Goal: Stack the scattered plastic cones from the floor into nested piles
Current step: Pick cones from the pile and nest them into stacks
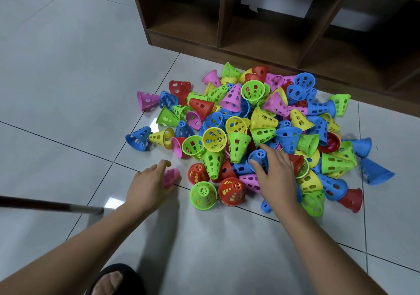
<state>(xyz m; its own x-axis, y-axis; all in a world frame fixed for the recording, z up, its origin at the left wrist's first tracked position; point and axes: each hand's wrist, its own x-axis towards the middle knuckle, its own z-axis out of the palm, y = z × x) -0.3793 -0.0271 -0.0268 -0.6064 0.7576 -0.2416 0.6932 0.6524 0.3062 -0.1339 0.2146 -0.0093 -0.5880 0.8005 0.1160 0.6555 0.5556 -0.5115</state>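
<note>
Pink perforated plastic cone [172,177] sits in our left hand [148,184], fingers curled round it just above the pale tiled floor [68,72], left of the big multicolour heap of loose plastic cones [250,122]. Our right hand [276,175] is clamped over a blue perforated plastic cone [259,157] at the heap's near edge, thumb on one side, fingers over the other. We judge it's the pick-and-pair step, early on: nearly all cones lie scattered, w/ only a green upright cone [203,195] and a red upright cone [231,191] standing in front; can't tell if either is already a nested pile. Next move prob. calls for lifting the blue cone clear, turning both wide-end down & sliding one over the other, axes lined up so rims don't catch. Room: bare tile on the left & near side suits piles; the brown wooden shelf unit [181,41] hems the heap at the back, and a dark pole w/ metal tip [45,203] plus our foot in a black sandal [113,280] lie near the left arm.
</note>
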